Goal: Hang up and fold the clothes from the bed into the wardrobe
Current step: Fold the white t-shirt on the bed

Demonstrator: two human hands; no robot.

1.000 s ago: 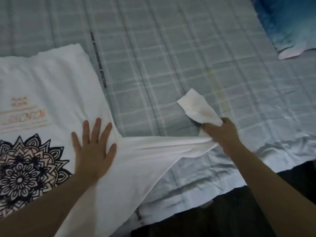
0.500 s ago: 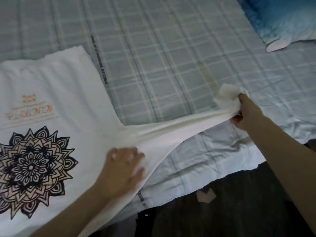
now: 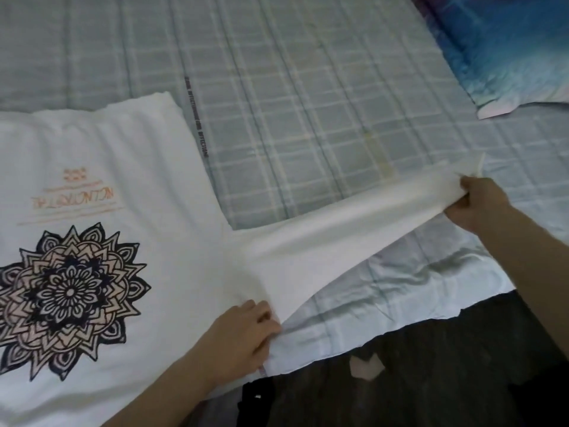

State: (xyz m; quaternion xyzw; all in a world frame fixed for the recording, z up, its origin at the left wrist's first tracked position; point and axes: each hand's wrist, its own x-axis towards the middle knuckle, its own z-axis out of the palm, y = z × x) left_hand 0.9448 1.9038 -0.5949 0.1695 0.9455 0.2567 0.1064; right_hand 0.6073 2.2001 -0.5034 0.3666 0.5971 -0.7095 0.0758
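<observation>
A white long-sleeved shirt (image 3: 129,186) with a dark mandala print lies flat on the left part of the bed (image 3: 308,103). Its sleeve (image 3: 338,229) stretches out to the right, pulled taut above the sheet. My right hand (image 3: 480,204) grips the cuff end of that sleeve, fingers curled round the cloth. My left hand (image 3: 243,331) sits at the shirt's near edge by the shoulder seam, with its fingers curled and pinching the fabric there.
The bed has a pale green checked sheet whose edge (image 3: 385,306) hangs over the near side. A blue patterned pillow (image 3: 508,44) lies at the top right. Dark floor (image 3: 446,380) with a small pale scrap (image 3: 366,366) runs along the bottom right.
My right hand has pulled the sleeve out further to the right until it is straight. My left hand has slid from the shirt's chest, palm flat, down to its near edge and curled onto the fabric.
</observation>
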